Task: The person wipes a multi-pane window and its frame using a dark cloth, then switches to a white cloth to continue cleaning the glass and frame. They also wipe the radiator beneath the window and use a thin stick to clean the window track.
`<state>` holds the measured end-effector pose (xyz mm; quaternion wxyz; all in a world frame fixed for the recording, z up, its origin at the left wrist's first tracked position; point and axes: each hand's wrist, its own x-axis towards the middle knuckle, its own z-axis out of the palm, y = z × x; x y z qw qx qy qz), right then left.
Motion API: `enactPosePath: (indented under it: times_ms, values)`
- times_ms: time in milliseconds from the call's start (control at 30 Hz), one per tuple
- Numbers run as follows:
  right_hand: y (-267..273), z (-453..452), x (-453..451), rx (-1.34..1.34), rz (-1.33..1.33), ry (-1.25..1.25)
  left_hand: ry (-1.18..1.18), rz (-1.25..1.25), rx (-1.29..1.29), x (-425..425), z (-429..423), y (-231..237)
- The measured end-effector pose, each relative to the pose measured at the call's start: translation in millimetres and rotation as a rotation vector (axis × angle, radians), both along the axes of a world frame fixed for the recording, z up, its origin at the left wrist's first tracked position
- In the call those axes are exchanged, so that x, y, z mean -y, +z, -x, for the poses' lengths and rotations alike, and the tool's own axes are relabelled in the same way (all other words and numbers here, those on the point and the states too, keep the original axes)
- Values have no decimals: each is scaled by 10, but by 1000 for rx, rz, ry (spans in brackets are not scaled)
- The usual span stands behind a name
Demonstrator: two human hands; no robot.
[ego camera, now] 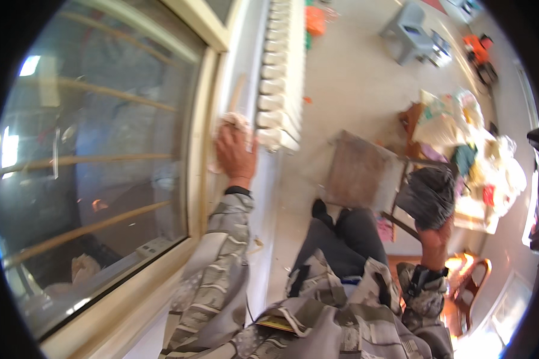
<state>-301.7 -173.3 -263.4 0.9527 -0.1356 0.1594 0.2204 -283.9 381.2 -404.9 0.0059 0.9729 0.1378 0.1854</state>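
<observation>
My left hand point(236, 155) lies on a pale, crumpled cloth point(234, 120), pressed down on the white windowsill point(262, 197). A brownish streak point(238, 92) runs along the sill just beyond the cloth. Close on the left stands the window's cream frame point(202, 134), its glass pane point(117, 130) crossed by several bars. Out to the right, my right hand point(435, 242) grips a dark grey cloth point(429, 197), which hides most of the fingers. That cloth is in front of a metal-legged stool or chair with a worn brown seat point(364, 170); whether they touch, I cannot tell.
A white ribbed radiator point(280, 89) runs beside the sill. Plastic bags point(444, 121) and other bundles are heaped at the right. A wooden chair point(469, 296) stands at lower right, a grey plastic chair point(411, 33) farther off. An orange bag point(315, 21) lies past the radiator.
</observation>
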Motion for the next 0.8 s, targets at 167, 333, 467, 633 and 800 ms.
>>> enactPosePath:
  times_ms: [167,333,467,633,800]
  values:
    - [204,-419,-576,131,62,51,36,85,-74,38,0,107]
    - [298,-912,-1053,169,-313,100,5,52,-53,73,14,86]
    - [147,-1292,-1410,66,-307,115,65,55,-77,83,41,89]
    - [-317,-1695,-1699,-122,-4,49,77,13,-71,71,36,68]
    - [-811,-2045,-1713,86,-388,200,120,7,-108,102,46,54]
